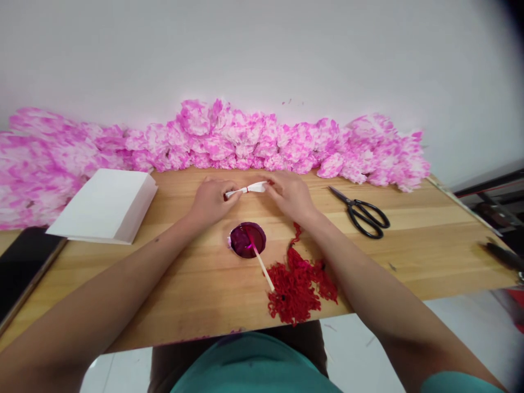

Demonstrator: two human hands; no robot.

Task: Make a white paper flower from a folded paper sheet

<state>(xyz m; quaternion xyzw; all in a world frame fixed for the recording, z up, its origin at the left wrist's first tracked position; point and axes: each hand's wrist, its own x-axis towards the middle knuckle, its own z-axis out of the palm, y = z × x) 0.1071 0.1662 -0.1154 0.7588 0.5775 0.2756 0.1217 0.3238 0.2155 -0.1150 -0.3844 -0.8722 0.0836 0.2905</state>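
Observation:
A narrow folded strip of white paper [257,187], tied round its middle with red yarn, is held level above the table. My left hand [213,201] pinches its left end, and my right hand [290,194] grips the right end between thumb and fingers. Just below the hands sits a small round dish of dark purple liquid [241,241], with a pale wooden stick [264,267] leaning out of it. Beside the dish, under my right forearm, lies a tangled heap of red yarn [295,289].
Pink and white paper flowers [245,139] line the table's back edge along the wall. A stack of white paper [102,204] and a dark phone [28,267] lie on the left. Black-handled scissors [362,213] rest on the wooden table [429,245] at right.

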